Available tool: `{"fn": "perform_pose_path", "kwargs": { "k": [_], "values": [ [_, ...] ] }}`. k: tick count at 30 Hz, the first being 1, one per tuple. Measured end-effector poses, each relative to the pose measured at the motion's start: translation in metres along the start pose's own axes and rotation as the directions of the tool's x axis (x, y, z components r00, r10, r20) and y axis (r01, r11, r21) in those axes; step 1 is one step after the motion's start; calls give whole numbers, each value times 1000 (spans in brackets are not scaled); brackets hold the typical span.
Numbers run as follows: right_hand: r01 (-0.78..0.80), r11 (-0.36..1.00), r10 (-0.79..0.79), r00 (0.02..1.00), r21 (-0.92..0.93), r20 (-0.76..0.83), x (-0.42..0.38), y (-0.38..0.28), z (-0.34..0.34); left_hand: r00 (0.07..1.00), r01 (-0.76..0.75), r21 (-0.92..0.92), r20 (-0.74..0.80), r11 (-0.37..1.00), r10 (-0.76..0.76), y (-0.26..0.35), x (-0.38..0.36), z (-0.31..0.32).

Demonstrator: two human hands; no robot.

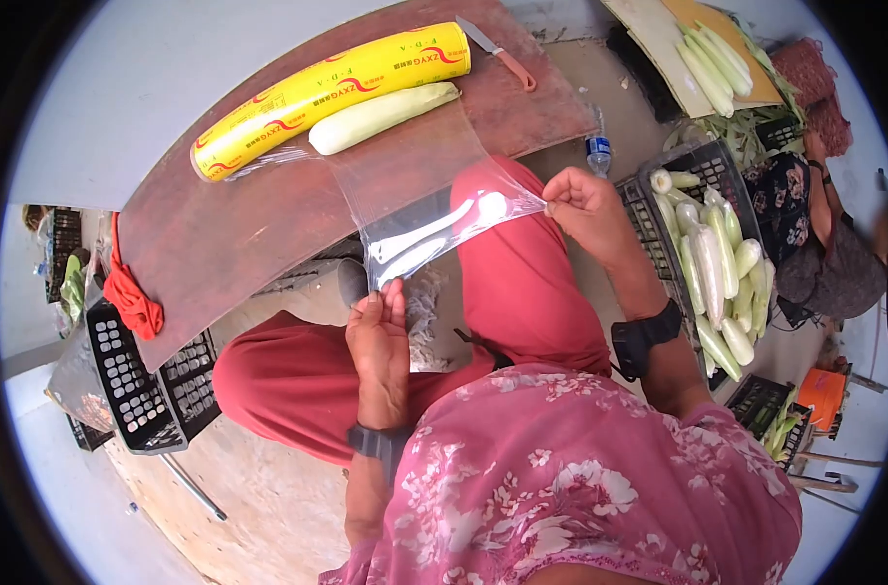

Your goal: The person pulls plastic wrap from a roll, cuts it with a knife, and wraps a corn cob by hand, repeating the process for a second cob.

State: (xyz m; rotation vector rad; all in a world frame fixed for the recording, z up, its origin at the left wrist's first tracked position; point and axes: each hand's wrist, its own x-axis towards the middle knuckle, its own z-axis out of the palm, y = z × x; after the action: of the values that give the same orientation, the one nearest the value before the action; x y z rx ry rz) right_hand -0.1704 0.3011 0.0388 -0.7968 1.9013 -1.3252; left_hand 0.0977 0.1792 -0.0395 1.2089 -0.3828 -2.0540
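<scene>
A sheet of clear plastic wrap (414,210) stretches from the table over its near edge toward my lap. My left hand (378,327) pinches its near left corner. The near right corner is pinched in my right hand (588,207), which is held higher and farther out. On the wrap, close to the roll, lies a pale green zucchini (383,117). Right behind it rests a big yellow roll of cling film (332,97) with red and black print. Light glares off the wrap between my hands.
A knife (502,57) with a pinkish handle lies at the table's (258,210) far right. To the right, a black crate (658,219) holds several zucchini, some wrapped; another person (819,219) sits beyond it. Black crates (151,380) and a red cloth (132,297) are at left. A plastic bottle (598,154) stands near the table.
</scene>
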Motion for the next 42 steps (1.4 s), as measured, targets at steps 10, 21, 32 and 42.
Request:
{"fn": "perform_pose_path", "kwargs": {
  "k": [10,21,32,42],
  "values": [
    [77,905,-162,972,-419,-170,3,15,25,1000,3,23,-23,1000,-2,-3,0,3],
    [288,550,-516,855,-784,-48,-16,19,39,1000,-8,17,9,1000,8,-14,8,4],
    [245,467,-467,884,-850,-1,-40,13,52,1000,-10,-11,24,1000,10,-16,10,0],
    [249,547,-461,887,-799,-39,-32,13,53,999,0,10,38,1000,-1,-17,8,4]
  ]
}}
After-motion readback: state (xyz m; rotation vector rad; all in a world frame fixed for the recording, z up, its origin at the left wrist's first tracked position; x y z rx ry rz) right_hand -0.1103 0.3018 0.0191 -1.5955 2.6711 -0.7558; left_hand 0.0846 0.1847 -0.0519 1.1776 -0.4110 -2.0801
